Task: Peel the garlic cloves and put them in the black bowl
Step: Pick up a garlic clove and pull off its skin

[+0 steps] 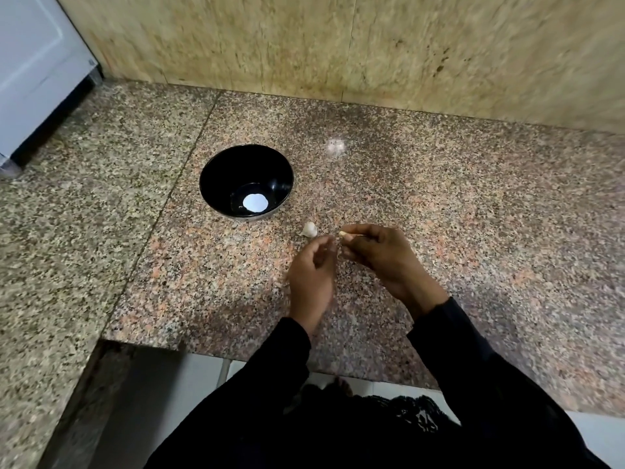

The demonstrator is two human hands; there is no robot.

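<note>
both hands hover above the worktop (pixel 439 198): right hand (pixel 378 252) fingers pinch a garlic clove (pixel 343 233), left hand (pixel 313 275) loosely curled, empty; another clove (pixel 309 229) lies near the black bowl (pixel 216 170).

Looking down on a speckled granite counter (pixel 439 184), backed by a beige stone wall (pixel 304 42). Black bowl (pixel 216 170) sitting left of centre, a bright white glare spot in its bottom. Just right of and nearer than the bowl, a garlic clove (pixel 309 229) lying on the stone. Right hand (pixel 378 255) pinching a small pale piece (pixel 343 233) at the fingertips. Left hand (pixel 313 275) close beside, fingers loosely curled, blurred. Black sleeves (pixel 473 367) below.
</note>
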